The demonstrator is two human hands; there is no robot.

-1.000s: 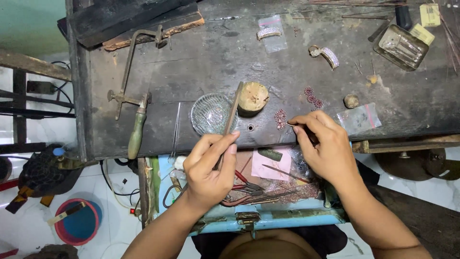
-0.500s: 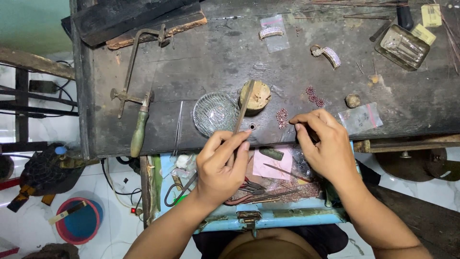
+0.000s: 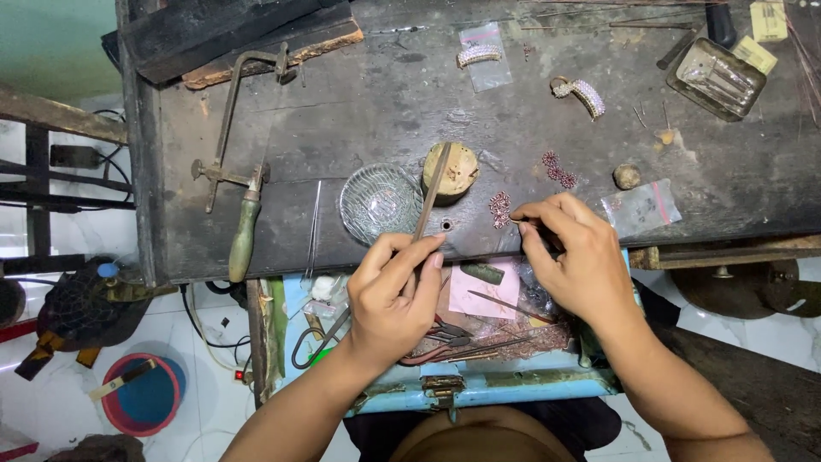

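Two hands work at the dark table's [image 3: 282, 128] near edge. The left hand [image 3: 393, 295] pinches a flat file [image 3: 430, 192], its long axis slanting far-right. The right hand [image 3: 577, 257], fingers pressed together, pins a small reddish jewellery piece [image 3: 500, 208] just right of the file.

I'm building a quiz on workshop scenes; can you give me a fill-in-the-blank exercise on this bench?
1. The left hand holds a long thin ____ that slants up over the round wooden block.
2. The glass dish lies to the ____ of that block.
3. The saw frame has a ____ handle.
4. The right hand pinches something small at the bench edge, beside the ____ paper.

Missing words: file; left; green; pink
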